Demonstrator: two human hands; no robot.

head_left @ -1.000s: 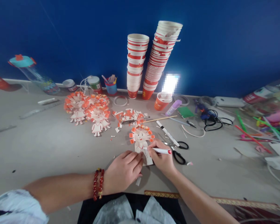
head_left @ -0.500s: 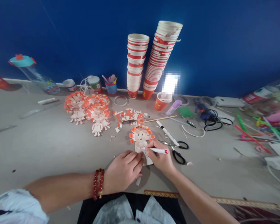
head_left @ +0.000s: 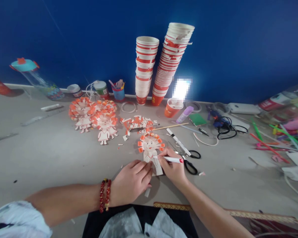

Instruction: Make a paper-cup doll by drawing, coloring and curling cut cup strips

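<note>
A paper doll (head_left: 149, 145) with curled orange-and-white hair and a drawn face lies flat on the table in front of me. Red lines mark the neckline on its white body. My left hand (head_left: 136, 175) presses on the doll's lower left side, fingers close together and thumb mostly hidden. Pinched in my right hand (head_left: 173, 168) is a white marker with a red end (head_left: 172, 159), its tip at the doll's upper body. Black-handled scissors (head_left: 190, 167) lie just right of that hand, beside a white marker with a black band (head_left: 178, 142).
Finished-looking paper dolls (head_left: 103, 132) are piled at the left. Orange and white paper scraps (head_left: 137, 124) lie behind my doll. Two tall paper-cup stacks (head_left: 146, 72) stand against the blue wall. A purple glue stick (head_left: 185, 114), cables (head_left: 228, 127) and colourful sticks (head_left: 270, 147) lie rightward.
My right hand and the marker have shifted slightly right, away from the doll's middle. More of its body and the red neckline now show. My left hand stays put.
</note>
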